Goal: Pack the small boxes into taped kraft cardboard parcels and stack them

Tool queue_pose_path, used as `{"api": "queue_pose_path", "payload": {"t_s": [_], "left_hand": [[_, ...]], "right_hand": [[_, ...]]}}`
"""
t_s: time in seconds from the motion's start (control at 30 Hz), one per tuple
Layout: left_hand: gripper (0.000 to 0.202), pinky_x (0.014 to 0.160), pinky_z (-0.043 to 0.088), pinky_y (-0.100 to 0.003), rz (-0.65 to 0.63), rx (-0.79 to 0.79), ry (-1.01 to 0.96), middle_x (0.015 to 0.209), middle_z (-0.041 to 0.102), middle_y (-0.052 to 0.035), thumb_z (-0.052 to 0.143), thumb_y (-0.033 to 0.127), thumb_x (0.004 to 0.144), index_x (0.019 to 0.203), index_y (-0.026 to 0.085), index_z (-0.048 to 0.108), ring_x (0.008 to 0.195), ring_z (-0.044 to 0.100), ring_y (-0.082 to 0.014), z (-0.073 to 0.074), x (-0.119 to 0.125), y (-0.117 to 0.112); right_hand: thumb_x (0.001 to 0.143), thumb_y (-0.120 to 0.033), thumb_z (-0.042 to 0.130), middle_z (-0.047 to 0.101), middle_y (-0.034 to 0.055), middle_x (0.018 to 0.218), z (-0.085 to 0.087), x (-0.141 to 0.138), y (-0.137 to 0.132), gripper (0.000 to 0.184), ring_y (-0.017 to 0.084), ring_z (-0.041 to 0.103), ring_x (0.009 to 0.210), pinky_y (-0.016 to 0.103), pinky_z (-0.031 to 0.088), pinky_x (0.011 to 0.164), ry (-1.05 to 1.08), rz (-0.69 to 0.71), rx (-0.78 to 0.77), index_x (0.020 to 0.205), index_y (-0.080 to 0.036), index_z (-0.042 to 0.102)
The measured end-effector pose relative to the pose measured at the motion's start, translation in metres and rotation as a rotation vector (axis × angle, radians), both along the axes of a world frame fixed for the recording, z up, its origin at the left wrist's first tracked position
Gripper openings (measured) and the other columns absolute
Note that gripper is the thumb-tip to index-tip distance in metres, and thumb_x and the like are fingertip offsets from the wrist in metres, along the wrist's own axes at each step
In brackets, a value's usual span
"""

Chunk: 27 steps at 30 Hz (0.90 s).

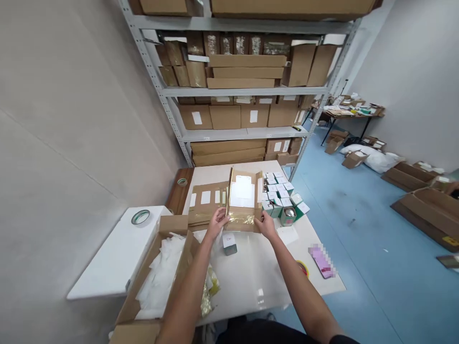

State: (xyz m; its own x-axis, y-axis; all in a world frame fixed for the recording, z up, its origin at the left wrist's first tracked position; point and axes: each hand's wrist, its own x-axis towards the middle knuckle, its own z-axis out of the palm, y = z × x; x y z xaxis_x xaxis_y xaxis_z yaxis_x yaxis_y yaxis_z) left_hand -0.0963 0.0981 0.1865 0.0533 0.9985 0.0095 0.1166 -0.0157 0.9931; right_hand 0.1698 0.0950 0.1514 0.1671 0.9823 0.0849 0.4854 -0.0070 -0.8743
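Observation:
On the white table (251,282) I hold a flattened brown cardboard box (244,198) with a white label and wrinkled tape on its near edge. My left hand (217,220) grips its near left corner, fingers closed on the edge. On the near right corner sits my right hand (266,223), fingers curled over the cardboard. A small green-and-white box (230,243) stands just below my left hand. Right of the cardboard stand several small white-and-green boxes (281,196), one open with a shiny item inside.
An open carton of white bags (161,272) sits at the near left. Tape rolls (140,217) lie on a white side board and on the brown ledge. A pink item (322,260) lies at the table's right. Shelving with cartons (244,114) stands behind; cartons lie on the blue floor at right.

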Motion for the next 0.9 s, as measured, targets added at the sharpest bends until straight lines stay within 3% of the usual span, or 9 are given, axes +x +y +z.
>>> {"api": "queue_pose_path", "payload": {"t_s": [0.13,0.23,0.37,0.53,0.63,0.73,0.9], "left_hand": [[0.060,0.101,0.055,-0.037,-0.015,-0.084,0.023,0.131,0.071,-0.0137,0.067,0.061,0.088,0.134,0.024,0.059,0.128,0.065,-0.0275,-0.012,0.048,-0.051],[0.070,0.097,0.057,-0.037,-0.059,-0.175,-0.006,0.124,0.073,-0.0128,0.067,0.067,0.084,0.136,0.023,0.057,0.118,0.070,-0.0265,-0.025,0.077,-0.087],[0.072,0.099,0.056,-0.037,0.017,-0.211,-0.022,0.125,0.073,-0.0141,0.073,0.065,0.079,0.135,0.021,0.058,0.117,0.070,-0.0262,-0.044,0.099,-0.135],[0.069,0.095,0.057,-0.036,0.096,-0.284,0.020,0.127,0.073,-0.0141,0.073,0.055,0.079,0.136,0.020,0.057,0.114,0.071,-0.0251,-0.062,0.101,-0.187],[0.062,0.089,0.059,-0.034,0.185,-0.344,0.074,0.122,0.075,-0.0128,0.072,0.042,0.078,0.134,0.018,0.059,0.107,0.073,-0.0237,-0.073,0.102,-0.202],[0.050,0.082,0.057,-0.030,0.299,-0.438,0.248,0.108,0.078,-0.0108,0.071,0.028,0.075,0.123,0.016,0.067,0.099,0.075,-0.0234,-0.088,0.109,-0.206],[0.020,0.082,0.053,-0.029,0.393,-0.496,0.511,0.089,0.078,-0.0066,0.071,0.019,0.071,0.091,0.018,0.073,0.092,0.074,-0.0246,-0.111,0.128,-0.204]], "right_hand": [[0.081,-0.041,0.061,0.052,-0.0039,0.059,-0.016,0.042,-0.058,0.023,0.020,0.051,0.060,0.028,0.035,0.060,-0.101,-0.070,-0.067,0.074,-0.027,0.044],[0.086,-0.037,0.058,0.055,-0.0030,0.062,-0.031,0.067,-0.099,0.016,0.019,0.052,0.061,0.028,0.033,0.061,-0.176,-0.090,-0.136,0.078,-0.026,0.051],[0.089,-0.031,0.058,0.066,0.0016,0.074,-0.048,0.087,-0.141,0.008,0.020,0.059,0.069,0.027,0.033,0.062,-0.288,0.047,-0.222,0.089,-0.024,0.058],[0.093,-0.031,0.060,0.075,0.0096,0.094,-0.073,0.094,-0.172,0.016,0.023,0.067,0.084,0.028,0.039,0.068,-0.362,0.283,-0.320,0.103,-0.019,0.064],[0.098,-0.031,0.057,0.076,0.0122,0.107,-0.095,0.092,-0.184,0.023,0.024,0.069,0.097,0.028,0.044,0.076,-0.364,0.394,-0.392,0.113,-0.017,0.066],[0.096,-0.026,0.059,0.074,0.0154,0.117,-0.117,0.091,-0.195,0.030,0.026,0.069,0.107,0.030,0.048,0.084,-0.381,0.459,-0.490,0.123,-0.014,0.066],[0.076,-0.026,0.080,0.072,0.0160,0.124,-0.136,0.088,-0.220,0.063,0.034,0.067,0.116,0.039,0.052,0.092,-0.361,0.552,-0.487,0.136,-0.016,0.062]]}}
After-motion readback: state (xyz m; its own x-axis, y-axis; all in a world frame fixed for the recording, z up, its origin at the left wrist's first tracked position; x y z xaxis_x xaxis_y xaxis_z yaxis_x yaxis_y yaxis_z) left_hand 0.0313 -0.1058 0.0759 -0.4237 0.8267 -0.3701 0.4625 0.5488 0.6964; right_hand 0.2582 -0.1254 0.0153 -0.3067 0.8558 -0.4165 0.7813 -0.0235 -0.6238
